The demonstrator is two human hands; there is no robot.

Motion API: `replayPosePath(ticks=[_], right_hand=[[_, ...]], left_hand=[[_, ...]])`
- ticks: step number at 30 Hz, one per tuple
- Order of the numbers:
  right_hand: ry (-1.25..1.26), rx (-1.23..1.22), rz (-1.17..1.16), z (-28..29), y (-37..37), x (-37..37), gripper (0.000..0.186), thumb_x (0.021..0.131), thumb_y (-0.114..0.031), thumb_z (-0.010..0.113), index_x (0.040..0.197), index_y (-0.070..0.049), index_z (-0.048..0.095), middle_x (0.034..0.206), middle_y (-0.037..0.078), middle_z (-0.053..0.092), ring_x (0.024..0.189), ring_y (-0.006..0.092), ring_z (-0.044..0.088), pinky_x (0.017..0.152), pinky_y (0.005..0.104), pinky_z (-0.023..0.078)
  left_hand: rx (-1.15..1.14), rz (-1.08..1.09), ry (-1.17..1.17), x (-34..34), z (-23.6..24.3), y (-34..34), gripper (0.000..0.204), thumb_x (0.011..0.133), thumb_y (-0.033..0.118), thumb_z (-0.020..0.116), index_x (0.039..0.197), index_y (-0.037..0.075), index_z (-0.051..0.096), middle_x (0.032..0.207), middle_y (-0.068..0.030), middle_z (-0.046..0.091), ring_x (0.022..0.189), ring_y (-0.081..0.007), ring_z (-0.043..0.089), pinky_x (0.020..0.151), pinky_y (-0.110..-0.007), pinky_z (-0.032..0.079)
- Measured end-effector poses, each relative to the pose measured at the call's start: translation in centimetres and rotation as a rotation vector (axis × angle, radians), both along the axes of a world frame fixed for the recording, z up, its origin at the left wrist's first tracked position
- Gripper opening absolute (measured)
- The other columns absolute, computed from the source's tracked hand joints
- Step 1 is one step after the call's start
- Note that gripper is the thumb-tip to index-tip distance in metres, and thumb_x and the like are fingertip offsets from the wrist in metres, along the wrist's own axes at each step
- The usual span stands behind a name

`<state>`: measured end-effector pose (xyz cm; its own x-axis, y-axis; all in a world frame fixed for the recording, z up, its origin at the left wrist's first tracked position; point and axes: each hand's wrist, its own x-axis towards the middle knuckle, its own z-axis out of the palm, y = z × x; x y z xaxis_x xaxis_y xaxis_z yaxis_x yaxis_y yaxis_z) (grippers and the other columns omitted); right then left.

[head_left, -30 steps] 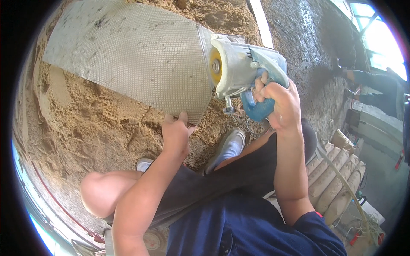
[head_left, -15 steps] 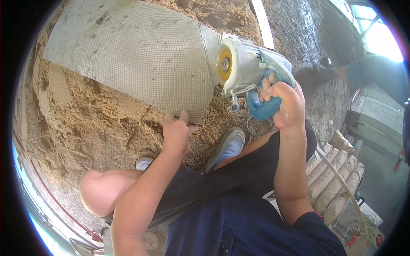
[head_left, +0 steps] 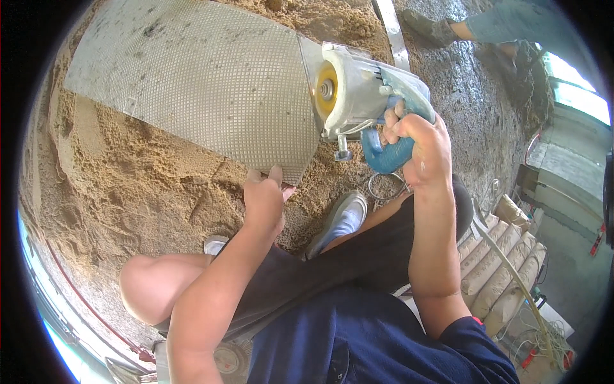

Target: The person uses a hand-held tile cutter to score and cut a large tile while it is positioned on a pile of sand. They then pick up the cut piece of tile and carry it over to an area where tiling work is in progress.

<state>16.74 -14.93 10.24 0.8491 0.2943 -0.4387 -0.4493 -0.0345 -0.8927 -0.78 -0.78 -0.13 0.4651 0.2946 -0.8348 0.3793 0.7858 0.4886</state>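
lying flat on sand bed (head_left: 128, 185), grey tile (head_left: 198, 89), ribbed back up, fills 11 o'clock; sand looks to cushion it. cutting tool (head_left: 358, 96) at tile's 3 o'clock edge, yellow-hubbed disc against it. right hand (head_left: 419, 144) wrapped tight round blue grip. left hand (head_left: 263, 195), fingers together, presses tile's 6 o'clock corner, likely steadying it.
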Motion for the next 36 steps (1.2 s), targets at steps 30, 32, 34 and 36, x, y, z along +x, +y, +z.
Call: replayPosePath(ticks=[30,32,34,36], right_hand=[[0.008,-0.044,0.009,0.5,-0.4,-0.5,0.021,0.070,0.002,0.050,0.089,-0.002,0.057,0.077,0.006,0.050,0.066,0.0164,0.045,0.064,0.0294,0.038],[0.001,-0.047,0.009,0.4,-0.7,-0.4,0.021,0.070,0.002,0.050,0.089,-0.001,0.057,0.077,0.006,0.050,0.067,0.0163,0.045,0.064,0.0294,0.038],[-0.006,-0.052,0.007,0.4,-0.9,-0.4,0.021,0.070,0.002,0.050,0.090,-0.001,0.057,0.077,0.006,0.050,0.067,0.0162,0.045,0.065,0.0294,0.038],[0.001,-0.028,0.017,0.3,-1.1,-0.3,0.022,0.071,0.002,0.050,0.091,-0.001,0.057,0.078,0.006,0.050,0.067,0.0159,0.045,0.065,0.0295,0.038]], left_hand=[[-0.016,-0.017,0.015,0.1,0.4,0.3,0.034,0.102,0.007,0.044,0.132,-0.009,0.040,0.127,-0.0204,0.052,0.116,-0.0290,0.056,0.106,-0.051,0.045],[-0.017,-0.014,0.016,0.0,0.1,0.3,0.034,0.102,0.007,0.044,0.131,-0.009,0.040,0.125,-0.0198,0.052,0.113,-0.0280,0.056,0.106,-0.051,0.045],[-0.019,-0.014,0.017,0.1,0.2,0.2,0.033,0.102,0.006,0.044,0.131,-0.009,0.040,0.123,-0.0192,0.053,0.110,-0.0271,0.057,0.106,-0.051,0.045],[-0.008,-0.003,0.016,0.5,0.8,0.0,0.032,0.101,0.005,0.044,0.129,-0.009,0.040,0.123,-0.0201,0.052,0.110,-0.0273,0.057,0.106,-0.052,0.046]])
